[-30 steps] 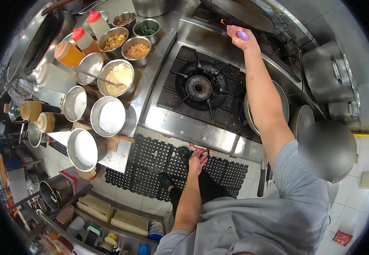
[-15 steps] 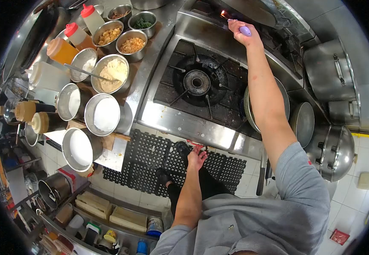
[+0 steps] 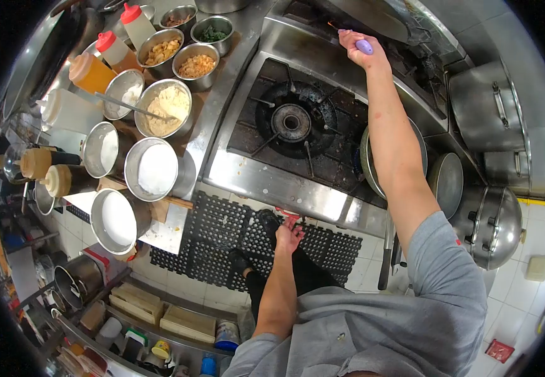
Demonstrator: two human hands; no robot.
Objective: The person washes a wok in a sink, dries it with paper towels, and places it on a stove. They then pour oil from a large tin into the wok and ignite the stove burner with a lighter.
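My right hand (image 3: 357, 47) stretches out over the back of the stove, its fingers wrapped round a purple stick lighter (image 3: 365, 47). The lighter's tip, with a faint orange glow, points at the dark rear burner area. Low in front of the stove's steel front edge (image 3: 285, 188) is my left hand (image 3: 290, 234), its fingers partly curled but apart, and no held object shows in it. Between the two hands lies a bare front burner (image 3: 291, 122) with a black grate.
A pan (image 3: 368, 157) sits on the stove's right, partly behind my right arm. Left of the stove, a counter carries bowls of white powder (image 3: 152, 168), bowls of chopped food (image 3: 197, 65) and squeeze bottles (image 3: 90, 74). A perforated black mat (image 3: 216, 232) covers the floor.
The bright flame at the lighter's tip has shrunk to a faint glow. My right hand has shifted very slightly; my left hand stays almost in place.
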